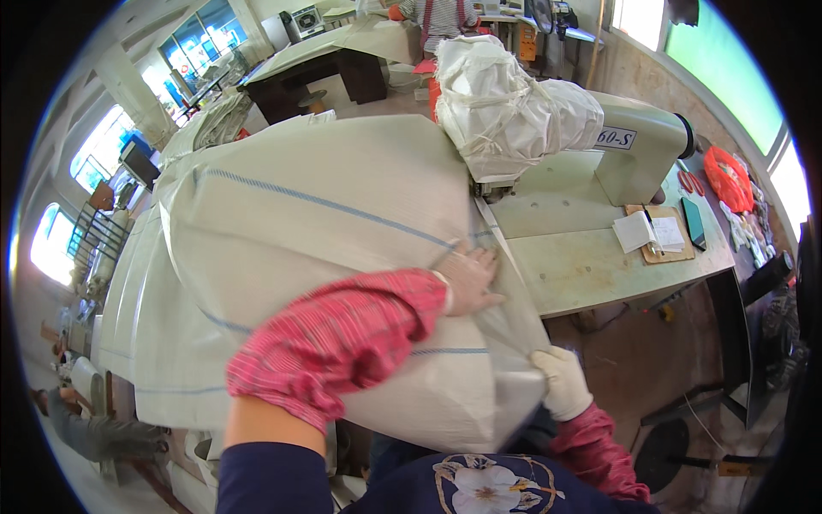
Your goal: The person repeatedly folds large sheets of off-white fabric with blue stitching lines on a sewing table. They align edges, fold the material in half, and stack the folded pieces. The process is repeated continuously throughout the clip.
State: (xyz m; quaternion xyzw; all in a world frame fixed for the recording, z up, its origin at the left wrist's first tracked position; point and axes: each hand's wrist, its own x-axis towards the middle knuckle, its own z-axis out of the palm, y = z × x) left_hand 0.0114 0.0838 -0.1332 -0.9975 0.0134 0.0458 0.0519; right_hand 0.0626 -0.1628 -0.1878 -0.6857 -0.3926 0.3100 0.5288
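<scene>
A large off-white woven plastic sheet (334,171) with blue stripes is spread before me, its right edge running up to an industrial sewing machine (638,141). My left hand (471,278) lies flat on the sheet near that edge, fingers spread. Lower and to the right, my right hand (565,383), in a white glove, is closed on the sheet's edge, where the material folds and hangs toward my lap. White wrapping (505,107) covers the head of the machine, and the sheet's far right corner reaches under it; the needle is not visible.
On the machine table (565,278) lie a clipboard with papers (664,236), a phone (693,224) and scissors (690,180). Beside them is a red plastic bag (729,178). Another person (445,21) is at a far table (351,43); a second person (103,433) is at lower left.
</scene>
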